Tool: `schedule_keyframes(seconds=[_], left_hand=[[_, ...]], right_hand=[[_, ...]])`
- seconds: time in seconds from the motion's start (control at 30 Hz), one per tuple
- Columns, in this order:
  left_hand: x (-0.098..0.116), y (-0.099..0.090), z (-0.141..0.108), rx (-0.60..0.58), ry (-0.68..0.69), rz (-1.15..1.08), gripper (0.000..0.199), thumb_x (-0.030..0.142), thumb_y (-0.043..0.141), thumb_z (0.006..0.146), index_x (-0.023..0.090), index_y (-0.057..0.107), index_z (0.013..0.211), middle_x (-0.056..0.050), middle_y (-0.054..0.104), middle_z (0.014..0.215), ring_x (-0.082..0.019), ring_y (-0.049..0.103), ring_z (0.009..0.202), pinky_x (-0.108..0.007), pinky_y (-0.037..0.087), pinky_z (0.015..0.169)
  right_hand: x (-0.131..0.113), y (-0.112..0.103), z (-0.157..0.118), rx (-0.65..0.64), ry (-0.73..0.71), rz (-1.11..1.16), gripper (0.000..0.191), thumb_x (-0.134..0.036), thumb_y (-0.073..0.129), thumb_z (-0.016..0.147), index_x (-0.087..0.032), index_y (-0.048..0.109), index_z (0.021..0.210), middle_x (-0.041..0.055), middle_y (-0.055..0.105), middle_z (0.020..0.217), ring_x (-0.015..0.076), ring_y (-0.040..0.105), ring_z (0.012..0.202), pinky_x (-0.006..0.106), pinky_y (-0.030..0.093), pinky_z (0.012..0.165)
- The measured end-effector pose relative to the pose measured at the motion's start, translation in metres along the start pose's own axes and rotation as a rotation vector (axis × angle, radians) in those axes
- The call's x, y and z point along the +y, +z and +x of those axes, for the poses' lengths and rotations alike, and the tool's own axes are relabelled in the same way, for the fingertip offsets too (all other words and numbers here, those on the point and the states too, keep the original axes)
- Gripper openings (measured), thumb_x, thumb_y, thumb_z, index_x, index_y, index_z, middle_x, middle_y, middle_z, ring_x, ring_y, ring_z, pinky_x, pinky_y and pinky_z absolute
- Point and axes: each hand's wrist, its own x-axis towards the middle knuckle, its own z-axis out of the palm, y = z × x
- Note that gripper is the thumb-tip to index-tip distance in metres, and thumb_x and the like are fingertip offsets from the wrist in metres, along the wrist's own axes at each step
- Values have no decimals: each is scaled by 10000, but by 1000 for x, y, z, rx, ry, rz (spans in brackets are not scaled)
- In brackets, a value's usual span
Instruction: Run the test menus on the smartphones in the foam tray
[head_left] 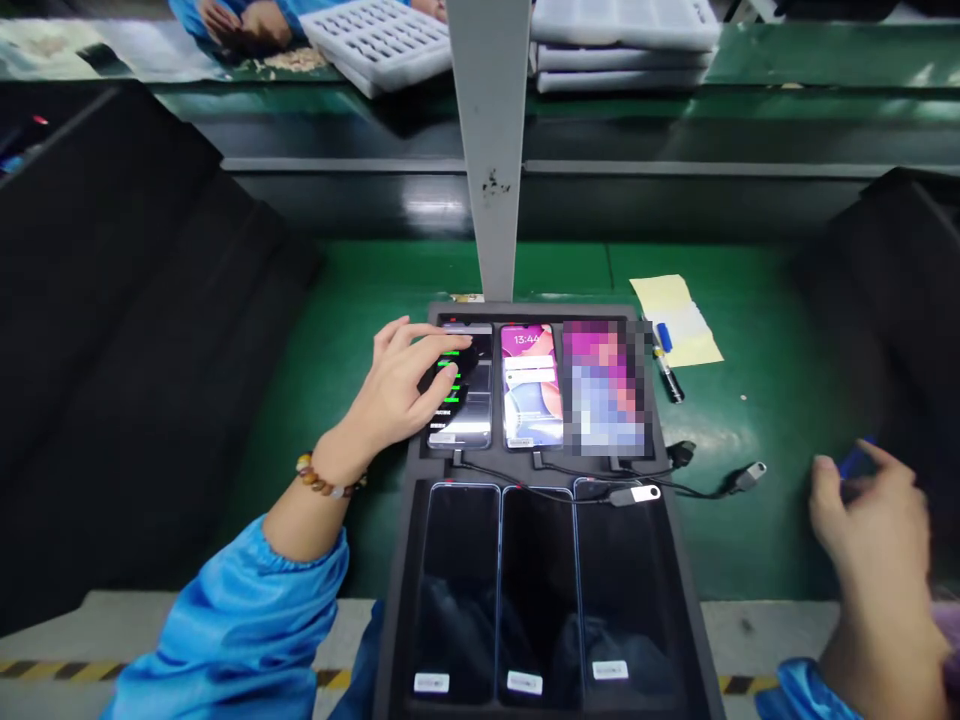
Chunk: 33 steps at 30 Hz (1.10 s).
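Note:
My left hand [409, 380] lies over the upper left phone [472, 400], its fingers apart and fingertips at the lit screen with green marks. Beside that phone, a second one [531, 400] shows 13:44 on a pink and blue screen. The third place in the top row [604, 390] is pixelated. Below them, three dark phones [461, 590] with white labels lie in the black tray [401, 600]. Far to the right of the tray, my right hand [874, 510] is raised with curled fingers around a small blue thing, blurred and partly hidden.
Black cables [555, 485] with plugs cross the tray's middle and reach past its right edge. A yellow paper [694, 335] and a black marker [670, 380] lie right of it. A grey post [491, 150] stands behind. Dark partitions [135, 350] flank the green table.

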Motion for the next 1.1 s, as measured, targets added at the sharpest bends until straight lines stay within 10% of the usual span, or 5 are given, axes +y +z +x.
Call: schedule_keyframes(seconds=[0.23,0.47,0.63,0.93,1.1], left_hand=[[-7,4,-3,63,42,-12,328,278,522,1070,259,691,1350,-67,776,1258,-260,660,1237,-578,291,1297],[-6,4,-2,67,58,-34,323,215,521,1058,241,689,1332,-62,774,1279,-248,661,1213,-576,311,1276],[-6,-1,-5,50,119,-60,328,185,551,999,232,726,1272,-61,777,1173,-253,670,1187,-567,327,1262],[-3,-2,-7,53,221,-123,318,160,567,897,239,780,1119,-51,764,1083,-253,691,1146,-546,395,1203],[-5,-5,-7,77,164,-82,314,168,550,926,246,787,1117,-53,770,1070,-256,700,1132,-552,395,1203]], right_hand=[[-74,-6,55,11,11,76,379,-523,431,1033,-301,589,1296,54,594,733,282,543,503,469,442,542],[-180,40,109,-165,-346,128,279,-395,517,1017,-237,601,1232,60,693,855,277,665,800,439,527,804],[-200,38,93,38,-383,344,252,-410,546,1056,-271,646,1241,86,747,1017,308,684,994,536,528,970],[-252,17,68,-441,-989,376,323,-291,496,1106,-320,709,1347,76,732,1373,305,582,1405,562,428,1164],[-260,30,83,-318,-848,292,425,-357,417,1133,-317,598,1515,80,645,1562,361,450,1561,673,313,1229]])
